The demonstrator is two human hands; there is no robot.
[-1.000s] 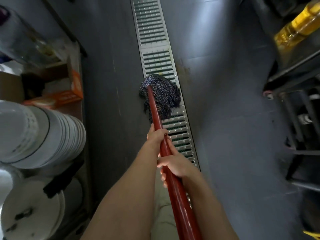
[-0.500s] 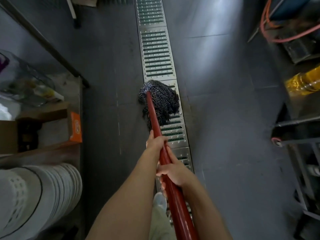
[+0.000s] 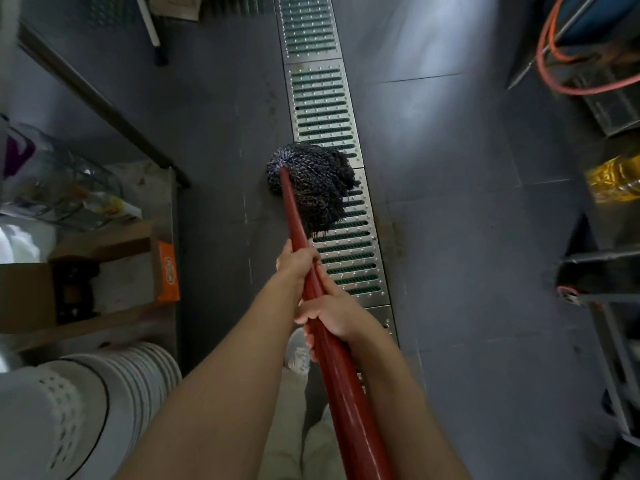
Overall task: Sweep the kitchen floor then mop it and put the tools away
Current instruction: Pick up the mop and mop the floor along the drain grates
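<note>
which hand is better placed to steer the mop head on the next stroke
Probably the left hand. It grips the red handle lower down, closer to the mop head lying across the drain grate, so it guides the head. The right hand sits just behind and suits pushing.

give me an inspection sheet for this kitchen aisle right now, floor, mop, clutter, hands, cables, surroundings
Surface: dark tiled floor, with a metal drain grate running down the aisle.
Job's things: mop head lies partly on the grate, partly on the tiles; red mop handle slants back toward the person.
Clutter: cardboard box with an orange side and a stack of white plates on the left shelving.
Hands: left hand and right hand both grip the handle, left nearer the mop head.
Cables: orange hose or cable coiled at upper right.
Surroundings: metal rack on the right; yellow item there too blurred to identify.
</note>
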